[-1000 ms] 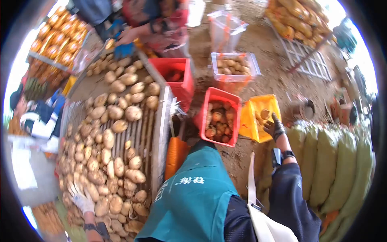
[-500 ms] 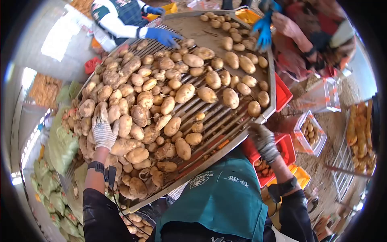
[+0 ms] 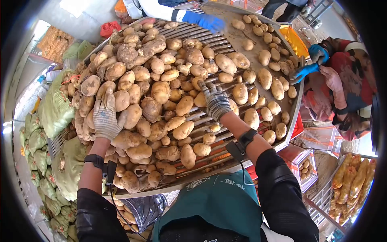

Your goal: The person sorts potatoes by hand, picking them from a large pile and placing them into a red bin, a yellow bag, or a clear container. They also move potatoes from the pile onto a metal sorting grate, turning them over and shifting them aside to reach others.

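Note:
In the head view, a big heap of potatoes [image 3: 160,92] covers the left and middle of a slatted metal sorting table [image 3: 219,159]. My left hand [image 3: 107,119], in a striped work glove, lies on the heap's left side, fingers stretched over the potatoes and thumb apart. Near the middle of the table, my right hand [image 3: 216,101], gloved alike, reaches onto potatoes at the heap's right edge with its fingers apart. Neither hand is seen wrapped round a potato. Undersides of both hands are hidden.
Across the table a co-worker's blue-gloved hand [image 3: 204,21] is blurred above the slats. Another person's blue gloves [image 3: 308,66] are at the right rim. Green sacks [image 3: 58,107] stand left; a crate with potatoes [image 3: 300,169] and yellow-orange bags [image 3: 350,185] are right.
My right hand has come from beyond the table's right front edge onto the potatoes. My left hand stays on the heap's left side. The view has shifted, and the far co-worker's hand has moved right.

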Tool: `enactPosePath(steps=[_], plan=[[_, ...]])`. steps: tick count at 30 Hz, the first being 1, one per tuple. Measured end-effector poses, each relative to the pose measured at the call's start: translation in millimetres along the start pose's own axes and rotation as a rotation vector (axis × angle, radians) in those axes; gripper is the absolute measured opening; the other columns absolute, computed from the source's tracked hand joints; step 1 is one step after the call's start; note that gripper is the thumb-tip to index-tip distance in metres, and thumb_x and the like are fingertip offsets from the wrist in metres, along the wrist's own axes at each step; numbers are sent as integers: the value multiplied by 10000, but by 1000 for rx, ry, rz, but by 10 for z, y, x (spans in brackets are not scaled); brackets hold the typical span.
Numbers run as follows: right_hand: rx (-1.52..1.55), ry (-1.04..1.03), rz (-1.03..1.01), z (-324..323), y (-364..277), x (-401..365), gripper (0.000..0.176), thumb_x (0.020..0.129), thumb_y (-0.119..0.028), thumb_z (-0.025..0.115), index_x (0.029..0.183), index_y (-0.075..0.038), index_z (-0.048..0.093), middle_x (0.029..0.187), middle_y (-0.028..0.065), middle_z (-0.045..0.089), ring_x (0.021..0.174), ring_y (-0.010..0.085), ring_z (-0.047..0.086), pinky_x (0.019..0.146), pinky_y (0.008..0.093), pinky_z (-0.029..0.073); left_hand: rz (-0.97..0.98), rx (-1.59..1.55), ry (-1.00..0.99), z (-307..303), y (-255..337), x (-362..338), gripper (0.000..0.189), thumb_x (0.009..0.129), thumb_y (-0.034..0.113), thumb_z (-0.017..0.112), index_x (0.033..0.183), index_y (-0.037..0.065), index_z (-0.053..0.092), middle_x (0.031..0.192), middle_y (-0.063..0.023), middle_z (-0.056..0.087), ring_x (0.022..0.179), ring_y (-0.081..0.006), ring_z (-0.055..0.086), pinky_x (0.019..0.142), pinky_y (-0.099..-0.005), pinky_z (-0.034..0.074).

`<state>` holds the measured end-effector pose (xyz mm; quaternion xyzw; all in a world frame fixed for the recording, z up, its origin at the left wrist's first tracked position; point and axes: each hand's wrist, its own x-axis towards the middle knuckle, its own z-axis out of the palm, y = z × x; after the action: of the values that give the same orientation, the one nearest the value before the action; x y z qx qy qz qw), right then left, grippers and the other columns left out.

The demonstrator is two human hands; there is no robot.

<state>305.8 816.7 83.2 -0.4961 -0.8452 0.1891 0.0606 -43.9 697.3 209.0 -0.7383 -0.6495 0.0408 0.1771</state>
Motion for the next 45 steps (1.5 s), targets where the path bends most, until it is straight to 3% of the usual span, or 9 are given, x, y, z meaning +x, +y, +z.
enactPosePath(steps=[6, 10, 12, 14, 23, 35, 38, 43, 45], plan=[[337, -114, 72, -321, 104, -207, 836, 704, -422, 796, 1408, -131, 453, 1283, 178, 551, 1126, 351, 585, 940, 454, 470, 3, -54, 29, -40, 32, 13, 874, 798, 300, 632, 1484, -39, 209, 1503, -208, 334, 1339, -415, 364, 1119, -494, 258], [1768, -201, 88, -431, 179, -643, 651, 847, -402, 706, 1326, -11, 505, 1180, 181, 641, 1069, 290, 641, 922, 348, 521, -4, -38, 40, 37, 9, -12, 871, 802, 302, 628, 1484, -40, 208, 1483, -220, 366, 1321, -409, 397, 1120, -494, 255], [2453, -798, -63, -385, 323, -817, 722, 897, -434, 648, 1403, 11, 389, 1321, 196, 547, 1141, 293, 603, 985, 390, 503, 38, -36, 57, -21, 70, 18, 858, 819, 308, 620, 1481, -48, 207, 1473, -230, 381, 1303, -405, 426, 1120, -490, 258], [2680, -514, 304, -302, 236, -1079, 712, 932, -459, 587, 1425, -2, 356, 1367, 203, 503, 1207, 307, 554, 1008, 445, 482, 38, 14, 53, 52, -4, -18, 839, 846, 315, 609, 1472, -68, 203, 1469, -237, 383, 1290, -406, 440, 1119, -487, 262], [2815, -165, 206, -177, 177, -1792, 814, 869, -688, 495, 1472, -161, 353, 1388, 157, 489, 1246, 395, 511, 975, 623, 433, 1, -25, 49, -103, 154, 43, 803, 842, 305, 617, 1475, -37, 260, 1453, -249, 405, 1296, -412, 434, 1111, -449, 307], [2748, 54, 14, -155, -507, -2397, 994, 815, -773, 472, 1531, -147, 184, 1515, 171, 321, 1382, 363, 349, 1111, 588, 275, 74, -97, 248, -7, 77, 23, 619, 931, 339, 549, 1421, -3, 389, 1467, -241, 373, 1323, -393, 414, 1118, -437, 319], [2649, 81, 12, -113, -661, -2505, 992, 819, -775, 461, 1532, -146, 179, 1518, 169, 314, 1383, 366, 344, 1115, 588, 266, 29, -381, 575, -170, 368, -8, 560, 974, 290, 522, 1418, -13, 366, 1426, -203, 434, 1345, -342, 400, 1127, -425, 302], [2398, 42, -45, -186, -1101, -2463, 946, 852, -785, 365, 1538, -157, 190, 1549, 158, 252, 1402, 341, 307, 1123, 579, 251, -191, -1759, -381, -722, 1617, -762, 800, 945, 309, 610, 1531, 26, 145, 1547, -135, 282, 1352, -221, 381, 1141, -326, 282], [2244, -36, -96, -326, -1302, -2430, 932, 861, -797, 298, 1540, -167, 196, 1563, 158, 223, 1412, 327, 290, 1126, 567, 245, -201, -2114, -343, -1012, 2011, -867, 680, 967, 463, 510, 1440, -3, 368, 1409, -132, 481, 1307, -208, 438, 1090, -325, 345]])
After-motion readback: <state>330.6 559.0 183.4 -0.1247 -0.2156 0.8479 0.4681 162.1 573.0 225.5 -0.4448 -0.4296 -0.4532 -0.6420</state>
